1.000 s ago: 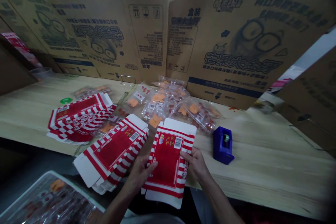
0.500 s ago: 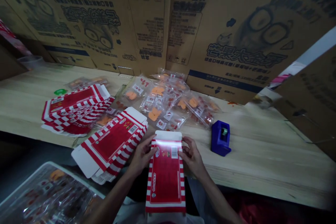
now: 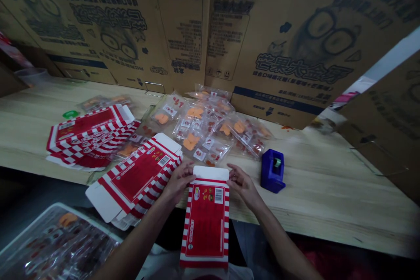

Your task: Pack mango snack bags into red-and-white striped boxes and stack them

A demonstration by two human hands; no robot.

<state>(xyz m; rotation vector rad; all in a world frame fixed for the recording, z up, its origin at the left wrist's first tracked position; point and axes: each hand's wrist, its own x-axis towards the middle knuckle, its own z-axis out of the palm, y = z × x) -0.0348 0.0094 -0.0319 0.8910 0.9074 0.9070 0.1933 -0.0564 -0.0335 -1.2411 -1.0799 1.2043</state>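
Observation:
A flat, unfolded red-and-white striped carton point(image 3: 205, 223) lies straight in front of me, its white top flap against the table edge. My left hand point(image 3: 179, 181) sits at its upper left corner, beside a second stack of flat cartons point(image 3: 141, 175). My right hand point(image 3: 244, 184) is at its upper right corner, fingers spread. Neither hand appears to grip anything. Clear plastic packets with orange pieces point(image 3: 203, 127) lie in a heap beyond the hands.
A further carton stack point(image 3: 92, 135) lies left on the wooden table point(image 3: 328, 183), with a blue tape dispenser point(image 3: 272, 170) to the right. Printed cardboard sheets point(image 3: 278, 43) stand along the back. A tray of packets point(image 3: 55, 245) sits below the table at lower left.
The carton has swung from tilted to straight and slid toward me. My hands have moved from gripping its sides to resting apart at its top corners. The view has shifted slightly.

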